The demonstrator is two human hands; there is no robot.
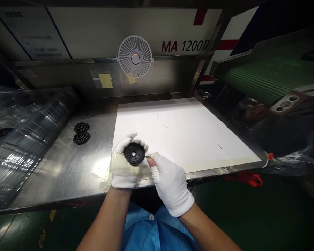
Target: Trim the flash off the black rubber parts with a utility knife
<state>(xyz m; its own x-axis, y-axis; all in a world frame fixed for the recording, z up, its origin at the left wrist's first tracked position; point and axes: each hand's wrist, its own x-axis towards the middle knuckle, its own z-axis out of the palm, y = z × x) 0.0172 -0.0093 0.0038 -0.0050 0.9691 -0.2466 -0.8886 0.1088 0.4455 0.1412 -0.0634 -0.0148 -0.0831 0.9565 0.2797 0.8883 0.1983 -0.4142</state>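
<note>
Here at a steel workbench [60, 174], we've got a large machine panel lettered MA 1200II [183, 47] straight ahead, with a small white fan [135, 56] in front of it. Over on the right runs a green ribbed belt [267, 71], and clear plastic sheeting [23, 139] spreads across the left. A broad white sheet [178, 132] covers much of the bench, and on the bare steel beside it sit two black ribbed discs [81, 132], just touching each other. Now to the hands, both in white gloves, held over the sheet's near left corner! The left hand [124, 164] is closed around the rim of a third black disc [134, 153], gripping it firmly, face up. The right hand [170, 184] pinches a thin pick [147, 157], and we see its tip right at the disc's edge.
</note>
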